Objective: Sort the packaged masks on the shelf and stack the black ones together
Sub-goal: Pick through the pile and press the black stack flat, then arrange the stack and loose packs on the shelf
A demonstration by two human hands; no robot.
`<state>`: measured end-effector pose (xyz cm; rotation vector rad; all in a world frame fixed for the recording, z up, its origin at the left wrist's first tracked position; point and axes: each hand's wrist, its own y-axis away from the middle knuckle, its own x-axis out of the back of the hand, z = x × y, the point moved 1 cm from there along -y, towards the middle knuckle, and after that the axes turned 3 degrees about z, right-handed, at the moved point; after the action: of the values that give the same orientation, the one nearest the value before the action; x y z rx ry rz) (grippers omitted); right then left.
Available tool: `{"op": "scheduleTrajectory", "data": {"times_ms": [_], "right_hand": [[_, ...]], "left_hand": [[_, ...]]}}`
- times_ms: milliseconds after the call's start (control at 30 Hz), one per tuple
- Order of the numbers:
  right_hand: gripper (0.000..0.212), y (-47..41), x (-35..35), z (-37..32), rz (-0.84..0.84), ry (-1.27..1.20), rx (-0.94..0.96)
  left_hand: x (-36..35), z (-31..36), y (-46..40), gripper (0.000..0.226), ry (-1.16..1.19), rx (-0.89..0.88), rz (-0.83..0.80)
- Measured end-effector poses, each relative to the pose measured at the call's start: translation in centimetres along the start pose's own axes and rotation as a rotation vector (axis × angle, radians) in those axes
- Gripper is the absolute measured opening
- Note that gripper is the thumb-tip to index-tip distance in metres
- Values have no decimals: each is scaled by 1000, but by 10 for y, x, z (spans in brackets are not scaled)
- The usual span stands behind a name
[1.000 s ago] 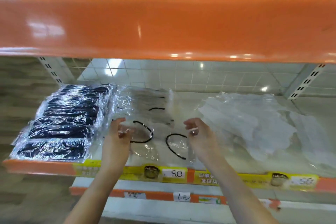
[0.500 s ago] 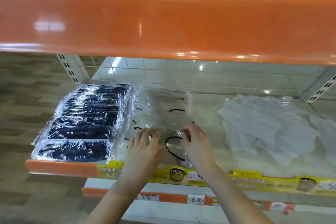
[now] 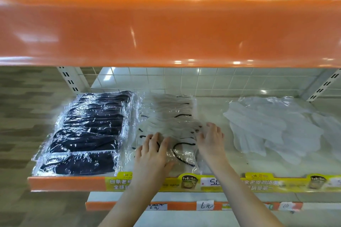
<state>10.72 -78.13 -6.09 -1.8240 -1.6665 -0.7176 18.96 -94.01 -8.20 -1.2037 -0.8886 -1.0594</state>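
Note:
Several packaged black masks (image 3: 86,132) lie overlapped in a row at the left of the shelf (image 3: 66,183). Beside them runs a row of clear packs holding white masks with black ear loops (image 3: 166,114). My left hand (image 3: 153,151) lies flat on the front packs of that white row, fingers straight. My right hand (image 3: 210,139) rests with spread fingers on the row's right edge. Neither hand grips anything.
A loose heap of white masks in clear wrap (image 3: 273,127) covers the right of the shelf. The orange upper shelf edge (image 3: 166,31) hangs low overhead with blister-packed goods above. Yellow price strips (image 3: 212,182) line the front lip.
Both hands came down from hovering over the white packs and now lie flat on them. The view has shifted closer and to the left.

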Motion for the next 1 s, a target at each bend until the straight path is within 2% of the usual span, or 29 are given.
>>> {"op": "scheduleTrajectory", "data": {"times_ms": [67,200,433,700,767,833,867,1000], "right_hand": [[43,-4,2,2,-42,-57,-85],[33,-9,3,2,35,-347,-192],[21,-14,-4,-11,143,-509,-186],[28,-11,-7,-8,7,-518,-306],[26,-9,-6,-3,1,-477,-267],[12,-5,-2,1,-31,-445,-210],[10,-2,-1,-1,-61,-426,-189],[39,11,1,-5,-222,-348,-94]], "left_hand": [[0,2,1,93,4,-19,-1],[1,6,2,100,5,-73,-37],[-3,10,-4,105,28,-41,-43],[-6,14,-9,90,4,5,1],[-6,15,-8,69,17,3,54],[-5,19,-8,45,74,27,121],[-3,20,-8,41,101,57,133],[-5,30,-10,47,91,124,111]]}}
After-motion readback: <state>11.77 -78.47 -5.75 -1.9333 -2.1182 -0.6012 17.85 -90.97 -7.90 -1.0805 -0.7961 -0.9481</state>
